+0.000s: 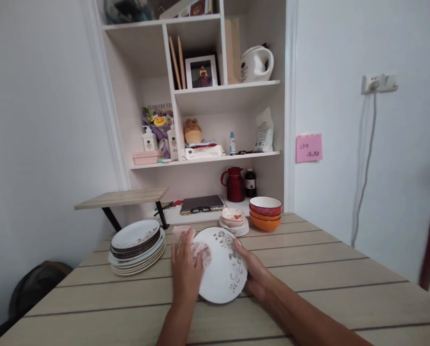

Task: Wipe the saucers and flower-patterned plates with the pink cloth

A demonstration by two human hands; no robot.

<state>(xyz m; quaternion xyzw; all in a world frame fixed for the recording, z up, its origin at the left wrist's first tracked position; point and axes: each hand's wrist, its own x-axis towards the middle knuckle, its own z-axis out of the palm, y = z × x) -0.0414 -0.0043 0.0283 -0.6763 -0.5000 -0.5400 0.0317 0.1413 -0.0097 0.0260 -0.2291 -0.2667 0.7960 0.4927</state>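
Note:
A white plate [218,274] with a grey-brown flower pattern is tilted toward me above the table. My right hand [256,271] grips its right edge, thumb on the front and the other fingers behind. My left hand [186,262] presses a pale pink cloth [202,253] against the plate's upper left part; some of the cloth sticks out above the fingers. To the left stands a stack of plates [139,250], the top ones with the same kind of pattern. Behind the held plate is a pile of small dishes [234,221].
Stacked bowls [265,214], red above orange, stand at the table's back right. A small wooden riser [123,197] with black legs is behind the plate stack. Farther back, a shelf unit [207,161] holds a red jug [235,184], a dark bottle [250,183] and a laptop-like dark slab [202,203].

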